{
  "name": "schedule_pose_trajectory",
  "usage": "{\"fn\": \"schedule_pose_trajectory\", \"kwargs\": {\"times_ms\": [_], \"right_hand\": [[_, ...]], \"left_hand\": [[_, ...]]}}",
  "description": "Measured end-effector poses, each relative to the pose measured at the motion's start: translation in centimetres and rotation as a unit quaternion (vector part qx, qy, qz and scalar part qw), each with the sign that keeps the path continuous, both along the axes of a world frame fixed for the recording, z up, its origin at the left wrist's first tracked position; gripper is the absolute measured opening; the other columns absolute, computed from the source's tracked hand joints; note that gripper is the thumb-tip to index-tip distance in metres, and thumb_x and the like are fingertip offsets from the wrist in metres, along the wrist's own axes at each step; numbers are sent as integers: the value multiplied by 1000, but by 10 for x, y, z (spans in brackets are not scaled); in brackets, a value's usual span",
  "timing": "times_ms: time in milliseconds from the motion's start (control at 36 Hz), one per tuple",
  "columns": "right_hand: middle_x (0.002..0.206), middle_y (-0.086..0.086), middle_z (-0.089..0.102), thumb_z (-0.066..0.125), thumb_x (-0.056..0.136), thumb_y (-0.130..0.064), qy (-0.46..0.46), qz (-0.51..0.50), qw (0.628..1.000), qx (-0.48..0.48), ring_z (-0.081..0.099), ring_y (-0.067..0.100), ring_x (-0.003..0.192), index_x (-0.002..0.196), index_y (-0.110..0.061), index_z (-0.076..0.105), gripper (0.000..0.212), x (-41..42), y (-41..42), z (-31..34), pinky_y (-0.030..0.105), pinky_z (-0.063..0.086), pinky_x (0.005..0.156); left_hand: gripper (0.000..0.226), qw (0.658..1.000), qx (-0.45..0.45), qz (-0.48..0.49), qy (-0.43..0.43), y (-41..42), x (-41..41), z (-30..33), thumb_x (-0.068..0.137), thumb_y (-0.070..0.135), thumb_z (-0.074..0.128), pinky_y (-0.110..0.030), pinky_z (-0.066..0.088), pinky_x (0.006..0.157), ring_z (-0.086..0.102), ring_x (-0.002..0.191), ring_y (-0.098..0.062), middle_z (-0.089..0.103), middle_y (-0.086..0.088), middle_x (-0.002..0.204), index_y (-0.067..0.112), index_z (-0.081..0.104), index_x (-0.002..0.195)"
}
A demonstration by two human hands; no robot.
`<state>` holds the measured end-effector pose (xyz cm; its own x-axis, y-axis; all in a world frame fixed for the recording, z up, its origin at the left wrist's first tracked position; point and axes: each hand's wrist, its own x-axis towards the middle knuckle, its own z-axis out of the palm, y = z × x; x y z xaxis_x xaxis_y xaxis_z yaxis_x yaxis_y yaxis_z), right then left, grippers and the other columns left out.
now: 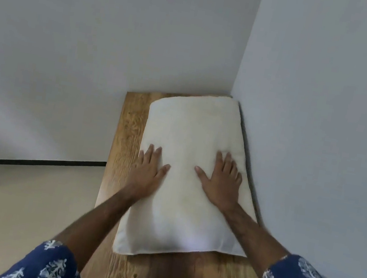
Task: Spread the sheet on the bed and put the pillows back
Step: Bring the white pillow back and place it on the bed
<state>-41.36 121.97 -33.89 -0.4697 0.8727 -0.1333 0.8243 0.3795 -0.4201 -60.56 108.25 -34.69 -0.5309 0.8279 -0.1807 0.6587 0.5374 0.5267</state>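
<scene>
**Both palms flat on a pillow on bare wood**

At far left lies a pale floor point(12, 196), met by a grey-white wall point(83, 51) with a dark skirting strip point(29, 162) along its foot. Next comes a wooden platform point(129, 125), its grain bare along the left edge and at the near end; it runs into the room's corner.

The left hand point(148, 171) lies open, fingers straight and spread, palm down on the left edge of the pillow point(191, 145), its outer fingers just over that edge. The forearm runs back to a blue sleeve point(49, 264) with a white print.

The pillow is white, lying lengthwise on the platform, its far end in the corner and its right side close against the right wall point(326, 113).

The right hand point(221, 183) is likewise open and flat, palm down on the pillow's right half, thumb pointing inward. Neither hand grips anything. No sheet shows on the wood.
</scene>
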Motion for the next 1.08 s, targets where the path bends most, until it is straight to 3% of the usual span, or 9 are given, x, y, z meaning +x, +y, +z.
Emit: {"fn": "schedule_pose_trajectory", "kwargs": {"times_ms": [139, 250, 417, 528, 639, 722, 806, 917, 1083], "right_hand": [[169, 10, 11, 21, 81, -86, -10, 21, 999, 28, 20, 34, 152, 162, -24, 12, 102, -6, -11, -6, 57, 21, 120], [170, 8, 12, 17, 79, -87, -3, 44, 999, 32, 20, 31, 153, 161, -27, 14, 102, -5, -13, -5, 55, 22, 119], [166, 6, 21, 44, 85, -78, 47, -25, 998, 35, 26, 30, 149, 158, -23, 25, 93, -10, 26, 5, 53, 25, 117], [160, 14, 34, 53, 83, -76, 107, -77, 988, -78, 33, 32, 147, 156, -12, 26, 101, -20, 66, 13, 47, 27, 120], [155, 13, 43, 54, 75, -84, 151, -86, 974, -144, 42, 29, 141, 153, -14, 32, 106, -23, 76, 10, 47, 33, 118], [157, 5, 39, 69, 84, -64, 185, -68, 967, -160, 38, 21, 144, 156, -14, 28, 97, -24, 77, 14, 29, 29, 116], [138, -14, 47, 79, 85, -42, 251, -47, 952, -166, 47, 5, 127, 150, -16, 39, 80, -27, 75, 23, 9, 31, 98], [142, -10, 55, 82, 80, -48, 293, -12, 939, -178, 54, 8, 125, 147, -23, 42, 81, -44, 52, 34, 28, 42, 109], [137, -13, 51, 79, 84, -44, 309, 88, 924, -205, 51, 7, 125, 145, -22, 39, 76, -97, -2, 59, 25, 38, 103]], "left_hand": [[71, 998, 44, 35, -13, -20, 4, -10, 103, 56, 31, -44, 0, 126, -12, 156, -23, -5, 2, 170, 26, 5, 162], [73, 998, 54, 37, -20, -32, -2, -8, 102, 58, 34, -44, 0, 126, -14, 156, -19, -8, 7, 170, 29, 6, 162], [97, 995, 72, 60, -42, -15, -37, -3, 90, 70, 51, -39, 6, 125, -5, 156, -16, -3, -1, 170, 20, 8, 161], [115, 981, 69, 126, -133, 2, -58, -2, 79, 71, 65, -30, 9, 118, 4, 155, -16, 5, -4, 169, 17, 4, 161], [106, 963, 118, 140, -196, 2, -51, -1, 85, 51, 74, -23, 19, 114, 23, 144, -2, 22, 5, 165, 18, 9, 161], [103, 959, 144, 160, -184, -5, -50, -1, 83, 51, 76, -28, 26, 116, 29, 137, 0, 30, 8, 160, 20, 16, 160], [101, 958, 153, 177, -164, -20, -53, 2, 82, 62, 73, -39, 29, 120, 30, 144, -7, 27, 10, 162, 28, 17, 159], [96, 952, 173, 207, -144, -52, -55, 11, 82, 66, 69, -44, 32, 119, 31, 145, -12, 28, 9, 161, 34, 17, 157], [96, 926, 213, 296, -96, -137, -61, 33, 80, 66, 67, -46, 31, 121, 30, 146, -11, 32, 8, 158, 29, 23, 157]]}}
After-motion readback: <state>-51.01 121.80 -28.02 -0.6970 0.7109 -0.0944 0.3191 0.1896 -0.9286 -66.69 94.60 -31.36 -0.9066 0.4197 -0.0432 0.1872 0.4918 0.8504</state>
